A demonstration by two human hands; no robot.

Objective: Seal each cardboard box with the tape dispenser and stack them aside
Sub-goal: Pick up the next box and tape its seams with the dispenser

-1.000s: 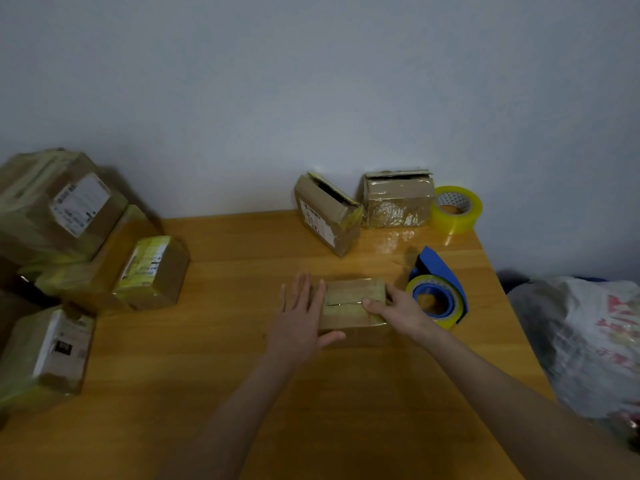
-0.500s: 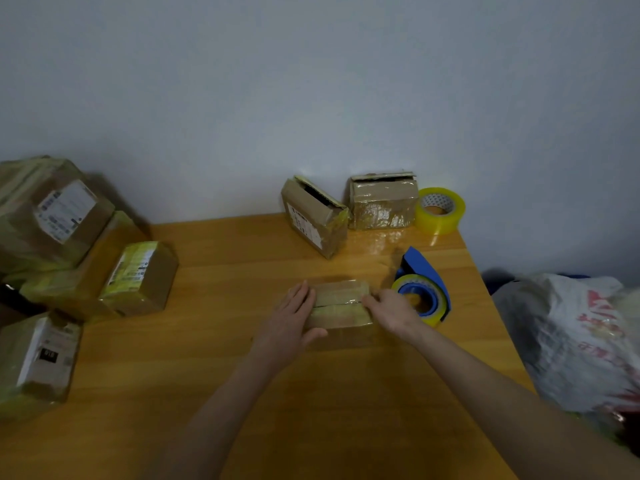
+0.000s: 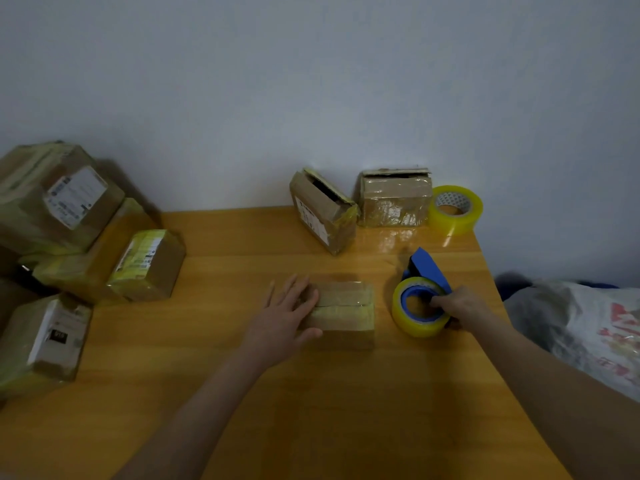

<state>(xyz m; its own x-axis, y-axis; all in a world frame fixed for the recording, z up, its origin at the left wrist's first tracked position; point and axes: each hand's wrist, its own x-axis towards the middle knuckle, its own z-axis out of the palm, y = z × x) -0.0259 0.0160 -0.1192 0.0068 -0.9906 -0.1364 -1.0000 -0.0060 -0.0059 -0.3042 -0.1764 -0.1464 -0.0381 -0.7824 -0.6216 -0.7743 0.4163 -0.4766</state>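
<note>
Left hand (image 3: 282, 320) lies flat, fingers straight, on the mid-table box (image 3: 346, 313). Right hand (image 3: 460, 304) grips the dispenser (image 3: 417, 306) just right of it. Seven boxes: far pair (image 3: 323, 211) open-topped, left pile (image 3: 147, 265) four. One spare roll (image 3: 455, 207). White labels, print unreadable.

1. Stretches the left arm forward, laying the left hand (image 3: 282, 320) flat, fingers straight, thumb out, on the small box (image 3: 346, 303).
2. Reaches the right arm out to the side, curling the right hand (image 3: 460, 306) round the tape dispenser (image 3: 405, 318).
</note>
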